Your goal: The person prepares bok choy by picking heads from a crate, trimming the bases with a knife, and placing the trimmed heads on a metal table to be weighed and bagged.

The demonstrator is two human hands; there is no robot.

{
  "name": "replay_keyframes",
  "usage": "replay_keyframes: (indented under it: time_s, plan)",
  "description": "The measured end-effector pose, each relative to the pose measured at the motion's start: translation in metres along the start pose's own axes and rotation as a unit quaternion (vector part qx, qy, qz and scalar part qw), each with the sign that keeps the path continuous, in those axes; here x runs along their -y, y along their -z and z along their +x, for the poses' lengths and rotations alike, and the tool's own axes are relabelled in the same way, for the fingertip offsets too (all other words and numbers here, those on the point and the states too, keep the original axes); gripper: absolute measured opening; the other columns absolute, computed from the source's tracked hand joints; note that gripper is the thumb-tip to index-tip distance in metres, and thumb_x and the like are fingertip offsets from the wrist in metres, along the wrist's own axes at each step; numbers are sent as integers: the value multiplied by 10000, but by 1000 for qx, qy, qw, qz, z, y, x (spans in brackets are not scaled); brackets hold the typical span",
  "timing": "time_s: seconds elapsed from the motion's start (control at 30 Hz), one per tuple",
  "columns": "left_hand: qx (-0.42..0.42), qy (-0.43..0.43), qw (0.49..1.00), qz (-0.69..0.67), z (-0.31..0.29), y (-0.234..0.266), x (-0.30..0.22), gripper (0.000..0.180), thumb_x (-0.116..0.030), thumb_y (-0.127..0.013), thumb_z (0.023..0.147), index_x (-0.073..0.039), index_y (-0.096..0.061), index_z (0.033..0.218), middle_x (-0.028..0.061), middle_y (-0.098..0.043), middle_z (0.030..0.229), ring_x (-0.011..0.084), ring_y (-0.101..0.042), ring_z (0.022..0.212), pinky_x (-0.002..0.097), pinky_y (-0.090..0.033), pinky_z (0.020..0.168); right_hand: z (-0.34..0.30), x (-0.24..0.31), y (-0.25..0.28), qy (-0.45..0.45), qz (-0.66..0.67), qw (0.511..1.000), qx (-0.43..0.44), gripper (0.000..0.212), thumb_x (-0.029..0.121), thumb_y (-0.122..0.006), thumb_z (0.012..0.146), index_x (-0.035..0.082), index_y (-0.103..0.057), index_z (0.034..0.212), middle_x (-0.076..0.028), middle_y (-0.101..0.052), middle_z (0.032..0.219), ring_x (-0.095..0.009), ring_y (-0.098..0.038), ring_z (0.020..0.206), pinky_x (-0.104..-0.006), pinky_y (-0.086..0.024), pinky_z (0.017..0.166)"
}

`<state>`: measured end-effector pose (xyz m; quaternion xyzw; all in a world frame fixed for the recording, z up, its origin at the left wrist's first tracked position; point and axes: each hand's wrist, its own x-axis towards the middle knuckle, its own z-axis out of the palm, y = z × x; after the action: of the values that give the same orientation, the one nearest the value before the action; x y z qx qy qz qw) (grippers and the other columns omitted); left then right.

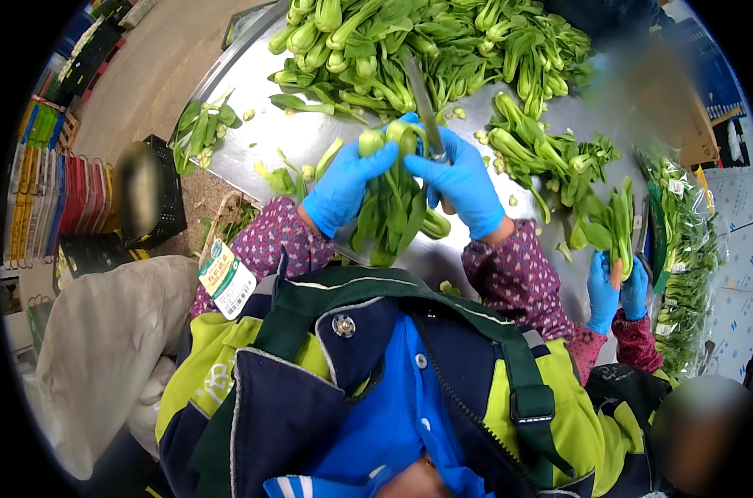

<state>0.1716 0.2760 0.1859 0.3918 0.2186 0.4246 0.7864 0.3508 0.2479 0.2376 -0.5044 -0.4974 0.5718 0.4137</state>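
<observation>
Over the near part of the metal table [252, 145], my left hand [343, 187], in a blue glove, is closed around a head of bok choy [389, 212]. Its pale base points away from me and its leaves hang down toward my chest. My right hand [469, 189], also blue-gloved, grips a knife [420, 91] whose blade points up and away. The right thumb lies close to the bok choy's stems. Just beyond both hands rises a big pile of bok choy [376, 58]. Cut-off leaves [281, 178] lie left of my left hand.
At right a co-worker's blue-gloved hands [613, 290] hold bok choy [613, 224]. More heads [538, 149] lie between us. Bagged greens [683, 249] stand beyond the table's right edge. On the left are a black crate [165, 191], stacked coloured crates [77, 191] and trimmings [202, 129].
</observation>
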Motion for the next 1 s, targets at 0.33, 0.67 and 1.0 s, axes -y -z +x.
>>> replay_keyframes:
  time_s: [0.33, 0.67, 1.0]
  plan:
    - [6, -40, 955, 293, 14, 18, -32, 268, -69, -717, 779, 13, -654, 1026, 74, -676, 932, 101, -609, 822, 253, -509, 756, 10, 5, 13, 12, -203, 979, 7, 490, 229, -778, 678, 29, -646, 1104, -33, -657, 837, -64, -547, 694, -232, -482, 645]
    - [20, -110, 959, 262, 8, 44, -26, 547, -123, -727, 774, 11, -520, 1263, 115, -577, 1236, 183, -556, 1103, 292, -455, 932, 5, 13, 1, -11, -13, 1000, -17, 417, 219, -748, 782, 38, -620, 1136, 16, -571, 693, -47, -511, 511, -199, -395, 435]
    - [-63, 18, 998, -23, -18, 71, -22, 450, -187, -657, 828, -13, -516, 1218, 74, -595, 1055, 151, -584, 947, 272, -487, 812, -58, -135, 51, 16, -436, 889, -138, 459, 307, -785, 696, 7, -618, 1002, -97, -619, 869, -214, -586, 744, -317, -486, 676]
